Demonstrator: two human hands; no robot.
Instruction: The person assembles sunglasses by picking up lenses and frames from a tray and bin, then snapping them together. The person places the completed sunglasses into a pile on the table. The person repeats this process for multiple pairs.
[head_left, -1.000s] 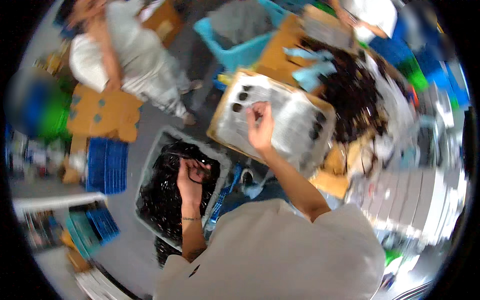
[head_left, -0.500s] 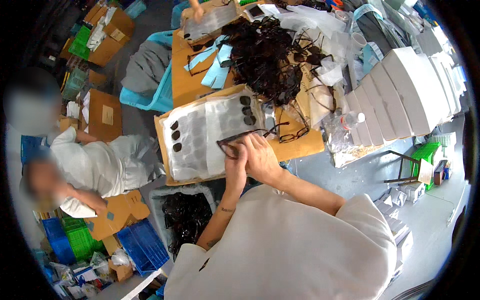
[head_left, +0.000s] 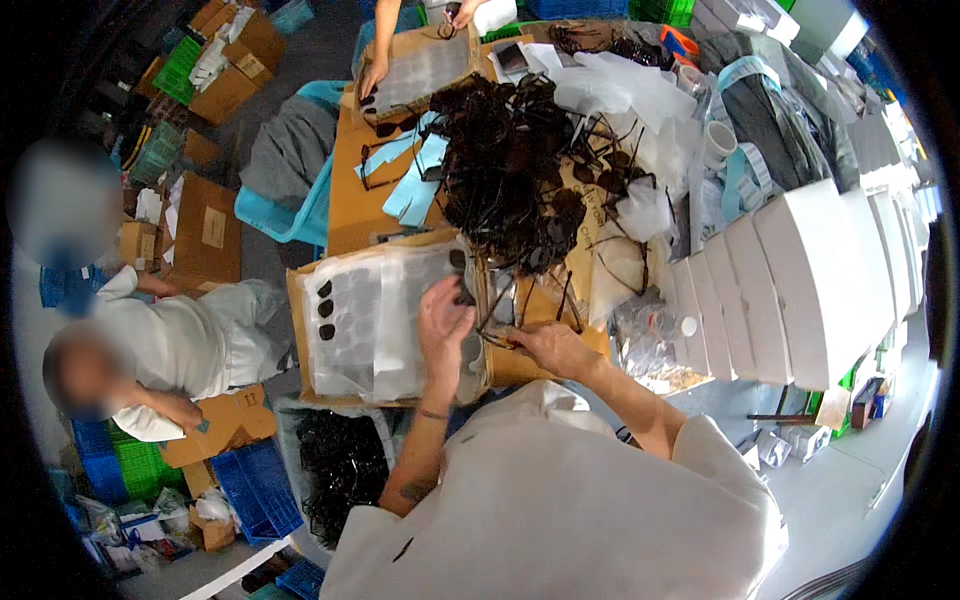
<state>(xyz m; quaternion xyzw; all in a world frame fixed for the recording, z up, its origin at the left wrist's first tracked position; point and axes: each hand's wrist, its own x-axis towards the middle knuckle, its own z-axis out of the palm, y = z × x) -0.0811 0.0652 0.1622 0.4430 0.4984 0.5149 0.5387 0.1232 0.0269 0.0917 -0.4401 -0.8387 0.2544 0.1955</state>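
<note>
My right hand grips a dark eyeglass frame by its near side, just right of a shallow cardboard tray. Over the tray's right part is my left hand, slightly blurred, with its fingers apart. Its fingertips are beside dark lenses there; whether they touch one is unclear. Three more dark lenses sit in a column at the left on the tray's pale, translucent liner. A large heap of dark glasses lies beyond my hands.
Another person's hands work at a second tray at the far end. White boxes stand in a row at right, near a plastic bottle. A blue basket and a seated person are at left; below the tray is a bin of dark pieces.
My hands have come apart: the left left the frame for the lenses on the tray, while the right keeps the frame, now lower. The view has shifted; the far person's hands show more.
</note>
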